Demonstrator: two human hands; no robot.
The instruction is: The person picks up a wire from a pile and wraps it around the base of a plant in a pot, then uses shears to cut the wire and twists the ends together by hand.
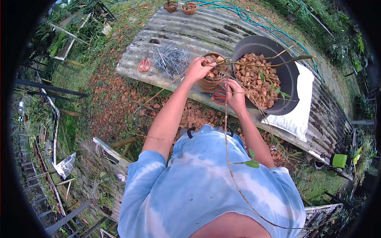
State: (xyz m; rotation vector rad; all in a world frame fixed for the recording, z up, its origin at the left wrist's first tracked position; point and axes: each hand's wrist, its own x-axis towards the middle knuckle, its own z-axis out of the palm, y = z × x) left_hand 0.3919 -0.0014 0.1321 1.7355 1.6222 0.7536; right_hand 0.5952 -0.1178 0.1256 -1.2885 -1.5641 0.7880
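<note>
A terracotta pot point(208, 85) with brown chunks in it stands near the front edge of the corrugated sheet. Over its rim, my left hand point(199, 68) is closed, its fingertips pinching the base of long plant stems point(274, 63) that reach right across the basin. My right hand point(236, 95) is closed just right of the pot, thumb and finger on a thin stem point(228, 152). This stem hangs down across the shirt and bears a few green leaves point(252, 163). Red-handled scissors point(219, 97) lie between the pot and my right hand, partly hidden.
A large dark basin point(289, 81) holds brown chunks point(258, 79), with a white sack point(295, 115) beside it. Left of the pot lie a heap of metal wires point(170, 59) and another red-handled pair of scissors point(144, 65). Two small pots and a green hose point(258, 23) are farther back.
</note>
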